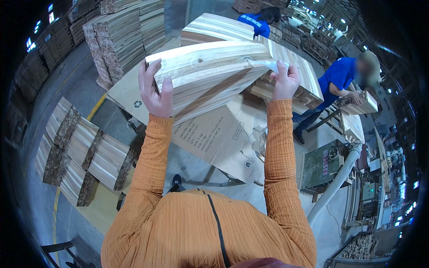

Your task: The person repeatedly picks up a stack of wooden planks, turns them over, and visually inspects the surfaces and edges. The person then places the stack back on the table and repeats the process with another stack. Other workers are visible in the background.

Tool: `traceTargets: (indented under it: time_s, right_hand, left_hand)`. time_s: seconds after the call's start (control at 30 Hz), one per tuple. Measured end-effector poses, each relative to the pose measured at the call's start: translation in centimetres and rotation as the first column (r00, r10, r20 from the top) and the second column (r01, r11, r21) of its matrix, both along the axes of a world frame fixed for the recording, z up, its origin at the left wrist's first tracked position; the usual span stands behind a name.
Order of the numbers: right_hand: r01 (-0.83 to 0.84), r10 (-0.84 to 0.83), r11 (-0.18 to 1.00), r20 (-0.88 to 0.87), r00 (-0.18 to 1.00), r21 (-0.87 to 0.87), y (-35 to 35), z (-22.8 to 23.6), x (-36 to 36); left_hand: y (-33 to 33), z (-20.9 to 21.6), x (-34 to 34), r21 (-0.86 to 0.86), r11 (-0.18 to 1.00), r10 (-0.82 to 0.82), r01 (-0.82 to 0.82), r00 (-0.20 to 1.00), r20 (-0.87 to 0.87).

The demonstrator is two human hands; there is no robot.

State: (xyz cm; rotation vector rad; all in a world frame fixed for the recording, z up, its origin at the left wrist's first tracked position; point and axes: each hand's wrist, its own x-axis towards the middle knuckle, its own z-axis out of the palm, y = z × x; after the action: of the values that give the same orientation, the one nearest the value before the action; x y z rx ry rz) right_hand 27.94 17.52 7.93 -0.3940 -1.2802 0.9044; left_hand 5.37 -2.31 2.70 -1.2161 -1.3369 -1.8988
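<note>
Both hands raised, holding glued wood panel [210, 73] tilted above flattened cardboard sheet [219, 134]. Left hand [155, 91] clamps panel's left edge, fingers wrapped over top face. Right hand [284, 81] grips right end, pinching white scrap [268, 64] against it. More panels stacked behind. Plank stacks [80, 147] on floor, left. Person in blue [337, 82] at bench, right.

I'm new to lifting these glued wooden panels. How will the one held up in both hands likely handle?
The wooden panel looks stiff: it spans flat between the left hand and the right hand with no sag. Probably fairly heavy, being thick solid wood gripped two-handed. Its smooth faces might slip; it won't roll.
</note>
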Motion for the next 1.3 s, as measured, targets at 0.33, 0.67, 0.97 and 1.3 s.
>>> traceTargets:
  time_s: [0.33,0.67,0.97,1.3]
  right_hand:
    - [0.019,-0.018,1.000,0.017,1.000,-0.009,0.0,0.2,0.0]
    - [0.025,-0.025,1.000,0.014,1.000,0.013,-0.1,0.1,0.4]
    - [-0.007,0.005,0.998,-0.028,1.000,-0.055,-0.2,-0.2,0.4]
    - [-0.635,0.249,0.599,-0.639,0.727,-0.489,-3.0,-7.5,7.9]
  left_hand:
    - [0.0,-0.1,0.0,0.005,1.000,0.007,-0.007,1.000,0.005]
    - [-0.2,-0.1,0.2,-0.010,1.000,0.004,-0.004,1.000,-0.002]
    - [-0.2,-0.2,0.1,-0.006,1.000,-0.012,0.012,1.000,0.009]
    - [0.6,0.3,-0.6,-0.007,1.000,0.024,-0.024,1.000,0.005]
